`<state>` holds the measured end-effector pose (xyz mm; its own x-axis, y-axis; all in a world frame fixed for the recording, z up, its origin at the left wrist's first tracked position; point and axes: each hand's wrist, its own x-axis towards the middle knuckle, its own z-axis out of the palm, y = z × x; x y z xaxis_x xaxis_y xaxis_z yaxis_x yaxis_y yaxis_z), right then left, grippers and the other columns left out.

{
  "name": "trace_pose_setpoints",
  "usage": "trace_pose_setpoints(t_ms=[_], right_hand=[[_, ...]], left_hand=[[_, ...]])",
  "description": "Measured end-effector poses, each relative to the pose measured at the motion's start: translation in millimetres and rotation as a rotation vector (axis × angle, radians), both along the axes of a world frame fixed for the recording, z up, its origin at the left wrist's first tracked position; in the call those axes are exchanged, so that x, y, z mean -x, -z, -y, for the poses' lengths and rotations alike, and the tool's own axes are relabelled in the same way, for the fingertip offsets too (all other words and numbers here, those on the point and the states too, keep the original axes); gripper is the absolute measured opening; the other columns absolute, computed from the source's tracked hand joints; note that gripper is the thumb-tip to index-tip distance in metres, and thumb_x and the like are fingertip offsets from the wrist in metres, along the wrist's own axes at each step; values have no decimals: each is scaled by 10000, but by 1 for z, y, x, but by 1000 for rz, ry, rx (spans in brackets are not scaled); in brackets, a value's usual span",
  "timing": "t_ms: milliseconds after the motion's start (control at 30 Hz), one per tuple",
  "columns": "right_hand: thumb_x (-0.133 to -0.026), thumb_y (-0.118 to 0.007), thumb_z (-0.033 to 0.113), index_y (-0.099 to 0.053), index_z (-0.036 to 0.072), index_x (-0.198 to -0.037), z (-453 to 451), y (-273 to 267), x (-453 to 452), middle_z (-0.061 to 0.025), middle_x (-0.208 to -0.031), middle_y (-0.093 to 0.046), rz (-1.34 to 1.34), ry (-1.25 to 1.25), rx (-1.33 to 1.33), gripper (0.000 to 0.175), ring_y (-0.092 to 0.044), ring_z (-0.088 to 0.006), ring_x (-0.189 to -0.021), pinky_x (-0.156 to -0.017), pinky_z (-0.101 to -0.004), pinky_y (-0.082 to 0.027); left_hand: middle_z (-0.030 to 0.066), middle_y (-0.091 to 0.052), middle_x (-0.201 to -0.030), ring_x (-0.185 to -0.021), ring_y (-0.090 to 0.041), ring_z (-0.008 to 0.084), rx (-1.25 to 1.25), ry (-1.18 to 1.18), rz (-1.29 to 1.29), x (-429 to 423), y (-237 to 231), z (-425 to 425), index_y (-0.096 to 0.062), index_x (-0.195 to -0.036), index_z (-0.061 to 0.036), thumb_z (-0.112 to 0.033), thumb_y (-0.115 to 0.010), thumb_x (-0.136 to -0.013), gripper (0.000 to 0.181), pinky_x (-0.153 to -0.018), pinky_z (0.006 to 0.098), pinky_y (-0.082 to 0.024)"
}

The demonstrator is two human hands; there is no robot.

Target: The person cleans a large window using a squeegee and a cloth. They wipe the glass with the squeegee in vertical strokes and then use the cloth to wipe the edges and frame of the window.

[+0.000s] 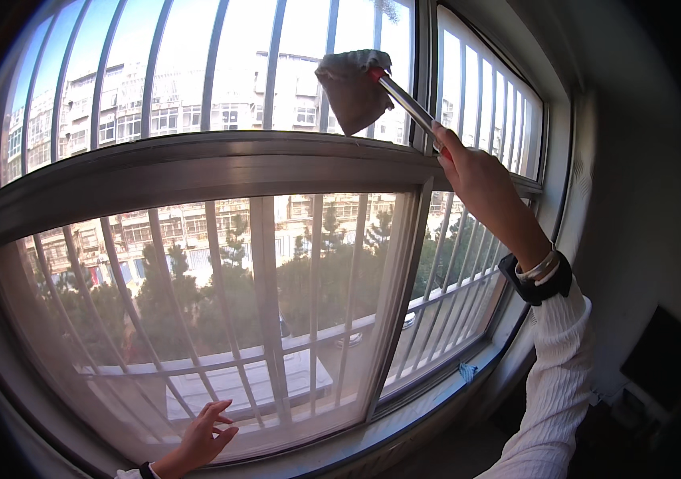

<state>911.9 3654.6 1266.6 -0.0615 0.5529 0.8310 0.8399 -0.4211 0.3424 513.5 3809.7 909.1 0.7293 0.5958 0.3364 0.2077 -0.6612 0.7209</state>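
My right hand [472,173] is raised and closed around the handle of a tool [407,103] with a metal shaft and red parts. A grey-brown cloth [353,90] is draped over the tool's head and hangs to a point in front of the upper window pane [191,72]. Whether the cloth presses on the glass, I cannot tell. Low on the left, my left hand [207,432] is empty with its fingers apart, before the lower sliding pane [328,287]. Contact between its fingertips and that pane is unclear.
A metal window frame [209,164] crosses between the upper and lower panes. Outside stand vertical security bars [271,66], trees and buildings. On the sill [421,402] at the right lies a small blue-and-white crumpled item [467,372]. A dark flat panel [655,350] stands in shadow farther right.
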Motion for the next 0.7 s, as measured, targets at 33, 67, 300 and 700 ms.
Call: trace_pose_setpoints(t_ms=[33,67,300,700], right_hand=[[-947,-508,178,-371,104,-1352,7,7,3,-111,-670,-621,-104,51,51,434,-643,-207,-563,-513,-332,-504],[-948,-505,180,-383,100,-1341,9,5,6,-110,-666,-616,-67,17,29,418,-638,-204,-557,-510,-330,-496],[-960,-465,204,-436,45,-1233,-53,-139,10,-123,-763,-646,-2,-64,-107,317,-653,-246,-658,-614,-362,-533],[-944,-519,220,-445,218,-1334,-53,-239,-13,-92,-1074,-651,502,-74,-213,397,-667,-263,-907,-737,-350,-570]], left_hand=[[176,-468,-1238,-972,-619,244,5,-8,-3,2,-2,-1,-399,-1305,-36,-105,-650,-844,529,-696,306,-561],[177,-470,-1235,-970,-619,241,21,-22,-20,2,-4,0,-396,-1305,-33,-106,-649,-845,530,-694,305,-561],[170,-465,-1249,-955,-627,261,-144,126,72,-11,-12,11,-396,-1311,-46,-146,-654,-851,537,-726,313,-554],[152,-498,-1173,-921,-648,219,-34,-208,82,86,30,4,-417,-1286,-36,-59,-672,-817,534,-671,290,-566]])
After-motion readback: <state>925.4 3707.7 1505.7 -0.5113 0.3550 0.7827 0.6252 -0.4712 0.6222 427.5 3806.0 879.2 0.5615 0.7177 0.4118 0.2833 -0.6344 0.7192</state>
